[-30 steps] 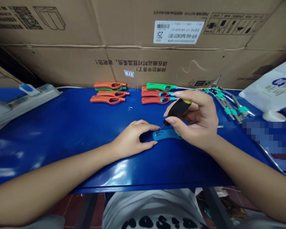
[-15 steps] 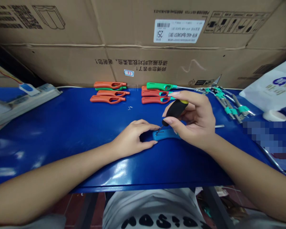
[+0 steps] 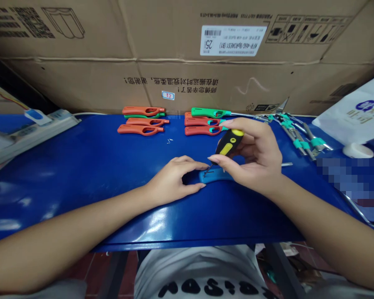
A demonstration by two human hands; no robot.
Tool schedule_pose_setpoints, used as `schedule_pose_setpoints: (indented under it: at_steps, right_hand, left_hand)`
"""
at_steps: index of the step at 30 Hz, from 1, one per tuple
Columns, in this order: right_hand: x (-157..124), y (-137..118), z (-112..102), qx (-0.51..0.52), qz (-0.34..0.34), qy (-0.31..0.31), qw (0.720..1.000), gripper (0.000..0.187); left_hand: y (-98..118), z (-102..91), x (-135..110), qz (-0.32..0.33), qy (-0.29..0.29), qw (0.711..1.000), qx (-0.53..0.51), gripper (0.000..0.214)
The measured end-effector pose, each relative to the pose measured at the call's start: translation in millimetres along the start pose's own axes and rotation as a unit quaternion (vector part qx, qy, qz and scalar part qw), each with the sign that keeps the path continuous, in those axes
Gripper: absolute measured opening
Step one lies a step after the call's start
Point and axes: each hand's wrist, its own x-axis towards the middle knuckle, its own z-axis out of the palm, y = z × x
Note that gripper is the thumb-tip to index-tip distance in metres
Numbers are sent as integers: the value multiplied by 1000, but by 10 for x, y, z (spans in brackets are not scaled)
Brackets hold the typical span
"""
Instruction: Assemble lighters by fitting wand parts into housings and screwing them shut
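A blue gas lighter (image 3: 218,175) lies flat on the table, its metal tube showing to the right of my right hand. My left hand (image 3: 177,178) pinches the lighter's left end between thumb and fingers. Wrapped in the fingers of my right hand (image 3: 255,153) is a black and yellow screwdriver (image 3: 228,144), tilted, with its tip down on the left end of the lighter's body. The palm covers the lighter's trigger part.
Orange and green lighter bodies (image 3: 140,129) lie at the back left; red and green lighters (image 3: 199,130) lie right of them. Small screws (image 3: 170,141) sit in front. Metal tubes with teal parts (image 3: 302,137), a power strip (image 3: 56,124) and a cardboard box (image 3: 174,41) surround the blue table (image 3: 81,166).
The screwdriver handle has turned in my right fingers, so its yellow patches now face up. My right thumb has shifted slightly left. My left hand and the blue lighter stay put.
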Motion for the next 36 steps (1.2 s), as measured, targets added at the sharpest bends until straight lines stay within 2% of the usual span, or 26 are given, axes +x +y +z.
schedule_pose_setpoints:
  at_steps: [3,9,11,13,16,20,23,26,29,31,36]
  right_hand:
    - [-6,22,-3,-18,-21,18,999,66]
    - [18,-18,-38,38,23,-56,997,73]
    - [20,-34,-32,31,22,-44,998,68]
    - [10,-24,-21,7,9,-16,1000,67]
    - [-22,40,-19,-41,-31,10,999,76]
    - [-57,86,-51,-60,-93,-5,994,77]
    - [-54,20,-56,3,-28,-29,999,60]
    - [-32,-49,-19,60,28,2,998,51]
    - [-13,-59,26,57,26,39,997,54]
    - [-7,-47,36,40,32,42,998,50]
    - [4,-33,-14,46,66,-6,997,43]
  left_hand:
    - [-2,2,3,4,2,1000,0,37]
    - [17,-3,4,-8,-6,1000,-5,35]
    - [20,-6,5,-10,-6,1000,-10,36]
    - [20,-7,5,-8,-5,1000,-12,36]
    - [16,-8,4,-4,-4,1000,-6,34]
    - [13,-10,4,-9,-12,1000,-4,32]
    - [13,-10,4,-10,-11,1000,-8,35]
    - [15,-10,3,-15,-14,1000,-8,37]
    - [15,-9,2,-17,-18,1000,-9,39]
    - [12,-8,3,-15,-18,1000,-8,40]
    - [7,-3,7,-11,-16,1000,-8,39]
